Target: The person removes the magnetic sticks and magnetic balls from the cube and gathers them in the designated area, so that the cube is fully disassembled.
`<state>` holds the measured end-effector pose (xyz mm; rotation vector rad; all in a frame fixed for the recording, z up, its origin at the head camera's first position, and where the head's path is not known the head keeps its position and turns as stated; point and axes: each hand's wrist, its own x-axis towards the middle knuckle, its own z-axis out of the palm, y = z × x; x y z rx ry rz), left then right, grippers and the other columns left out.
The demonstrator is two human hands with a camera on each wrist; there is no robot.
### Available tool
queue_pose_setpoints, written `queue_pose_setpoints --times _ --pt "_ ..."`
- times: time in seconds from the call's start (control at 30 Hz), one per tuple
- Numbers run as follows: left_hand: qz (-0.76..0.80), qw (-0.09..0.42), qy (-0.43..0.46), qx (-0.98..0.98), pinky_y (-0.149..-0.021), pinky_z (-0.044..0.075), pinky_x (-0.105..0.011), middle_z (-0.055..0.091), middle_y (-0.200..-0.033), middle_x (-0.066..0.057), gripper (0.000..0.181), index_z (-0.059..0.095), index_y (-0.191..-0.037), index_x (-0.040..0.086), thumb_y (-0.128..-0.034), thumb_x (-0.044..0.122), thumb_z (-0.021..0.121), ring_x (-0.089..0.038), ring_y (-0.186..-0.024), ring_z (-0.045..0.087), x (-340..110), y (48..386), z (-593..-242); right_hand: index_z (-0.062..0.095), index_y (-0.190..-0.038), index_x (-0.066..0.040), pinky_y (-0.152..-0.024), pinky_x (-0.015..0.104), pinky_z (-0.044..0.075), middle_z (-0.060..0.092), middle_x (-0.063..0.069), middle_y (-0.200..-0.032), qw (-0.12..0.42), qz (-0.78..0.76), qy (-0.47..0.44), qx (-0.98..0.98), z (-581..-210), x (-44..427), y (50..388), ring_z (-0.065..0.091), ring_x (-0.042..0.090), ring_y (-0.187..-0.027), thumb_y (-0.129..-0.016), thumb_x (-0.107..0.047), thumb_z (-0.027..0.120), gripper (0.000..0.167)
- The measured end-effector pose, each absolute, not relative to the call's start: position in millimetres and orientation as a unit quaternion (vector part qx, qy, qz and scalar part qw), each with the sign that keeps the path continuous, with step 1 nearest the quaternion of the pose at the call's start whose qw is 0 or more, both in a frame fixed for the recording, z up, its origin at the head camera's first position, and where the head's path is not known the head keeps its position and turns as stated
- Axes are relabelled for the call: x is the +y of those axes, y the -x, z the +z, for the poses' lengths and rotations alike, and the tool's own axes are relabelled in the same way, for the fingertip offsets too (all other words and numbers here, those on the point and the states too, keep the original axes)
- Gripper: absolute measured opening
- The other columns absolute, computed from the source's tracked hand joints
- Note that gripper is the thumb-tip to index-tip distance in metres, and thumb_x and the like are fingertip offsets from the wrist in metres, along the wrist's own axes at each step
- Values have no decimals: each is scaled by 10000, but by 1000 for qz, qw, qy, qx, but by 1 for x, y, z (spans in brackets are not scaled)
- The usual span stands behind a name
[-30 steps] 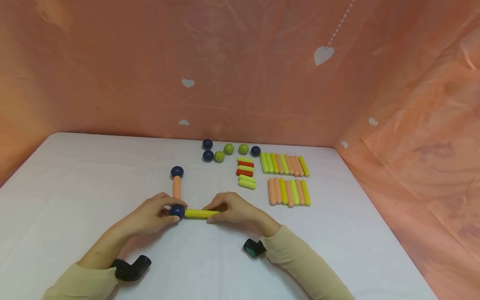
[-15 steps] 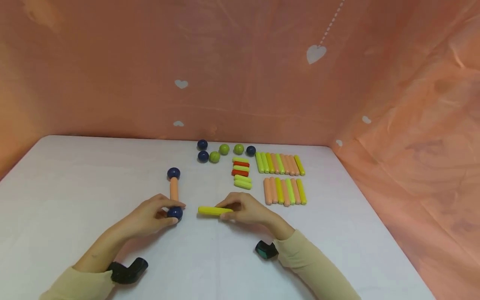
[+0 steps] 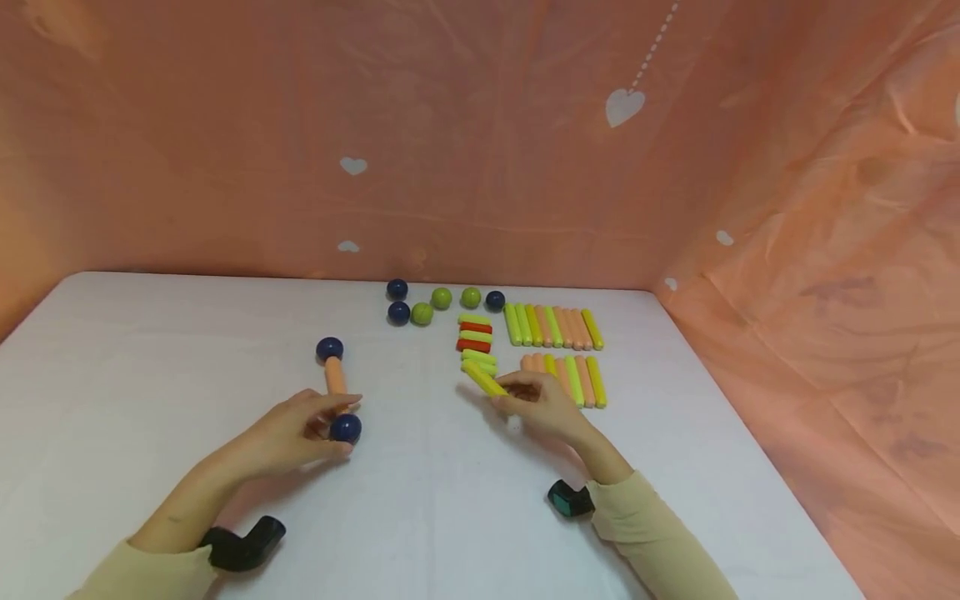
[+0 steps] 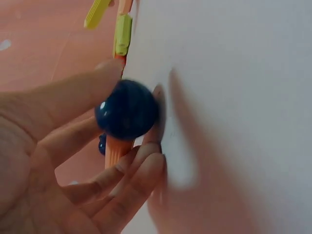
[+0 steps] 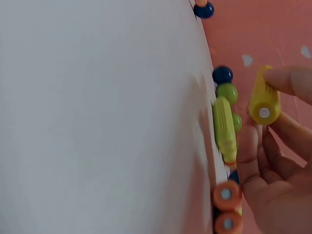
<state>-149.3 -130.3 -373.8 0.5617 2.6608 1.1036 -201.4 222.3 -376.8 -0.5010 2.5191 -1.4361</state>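
My left hand [image 3: 279, 435] curls round a dark blue ball [image 3: 345, 428] at the left middle of the table, its thumb against it in the left wrist view. An orange rod [image 3: 335, 377] runs from that ball to a second blue ball [image 3: 329, 349] farther off; fingers partly hide the rod's near end. To the right, my right hand [image 3: 546, 407] pinches a yellow rod [image 3: 482, 377] between thumb and fingers, raised above the table and tilted. In the right wrist view the yellow rod [image 5: 263, 100] shows a round silvery spot on its end.
Several blue and green balls [image 3: 442, 298] lie at the back. Short green and red rods [image 3: 475, 345] form a column before them. Two rows of longer rods [image 3: 553, 326] lie at the right; my right hand partly covers the nearer row. An orange cloth [image 3: 465, 150] hangs behind the table.
The yellow rod has come away from the near blue ball and moved right and up in my right hand. The orange rod and its balls have turned slightly, the far end swinging left.
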Motion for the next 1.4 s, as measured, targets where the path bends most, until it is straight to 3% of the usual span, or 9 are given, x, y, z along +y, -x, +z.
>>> queue_pose_setpoints --times 0.13,0.23,0.37,0.5,0.67,0.87,1.17,1.4 --pt "367 100 -174 908 -756 525 -379 514 -1135 -208 697 513 -1359 36 -736 111 815 -254 -924 576 -135 152 -372 650 -1151 43 -756 216 492 692 132 -911 81 -495 143 853 -375 232 202 599 112 -791 -879 -117 679 317" --pt "357 85 -156 917 -803 534 -476 438 -1258 -279 648 541 -1337 61 -738 24 787 -378 -1010 569 -135 153 -371 636 -1159 72 -743 197 497 691 172 -925 65 -499 134 854 -375 239 203 601 100 -792 -875 -94 675 331" --pt "339 58 -146 927 -889 450 -639 308 -1388 -339 540 589 -1283 80 -772 -20 731 -550 -1181 440 -133 156 -373 610 -1196 85 -738 180 493 662 196 -1023 46 -497 108 860 -375 246 203 590 110 -845 -884 -101 671 368" --pt "325 28 -142 935 -950 347 -705 286 -1423 -349 446 646 -1211 91 -784 -12 723 -577 -1270 315 -129 158 -374 600 -1221 66 -698 177 488 644 193 -1079 20 -496 65 866 -373 253 202 582 87 -853 -900 -135 661 384" --pt "329 -17 -155 931 -1009 243 -729 233 -1459 -376 324 711 -1073 76 -758 16 759 -572 -1336 177 -128 159 -375 602 -1225 38 -624 165 483 633 133 -1025 -12 -512 -2 859 -371 266 201 559 43 -763 -906 -154 654 377" --pt "333 -34 -151 930 -1015 110 -766 268 -1413 -420 258 723 -977 90 -731 83 801 -621 -1332 108 -129 162 -377 590 -1256 18 -675 154 480 641 117 -1047 -38 -498 -56 865 -370 286 201 557 21 -811 -917 -194 642 403" --pt "282 -60 -121 950 -941 247 -709 340 -1373 -407 319 693 -1100 37 -796 116 750 -550 -1240 236 -135 162 -380 586 -1259 14 -687 154 472 654 147 -1101 -53 -472 -125 871 -367 312 200 556 11 -783 -937 -275 602 433" --pt "282 -73 -124 949 -885 271 -655 435 -1253 -373 264 705 -1069 36 -813 93 732 -539 -1155 286 -139 163 -380 541 -1297 27 -692 190 446 645 175 -1139 -22 -455 -171 874 -373 327 202 575 16 -708 -938 -304 590 491"
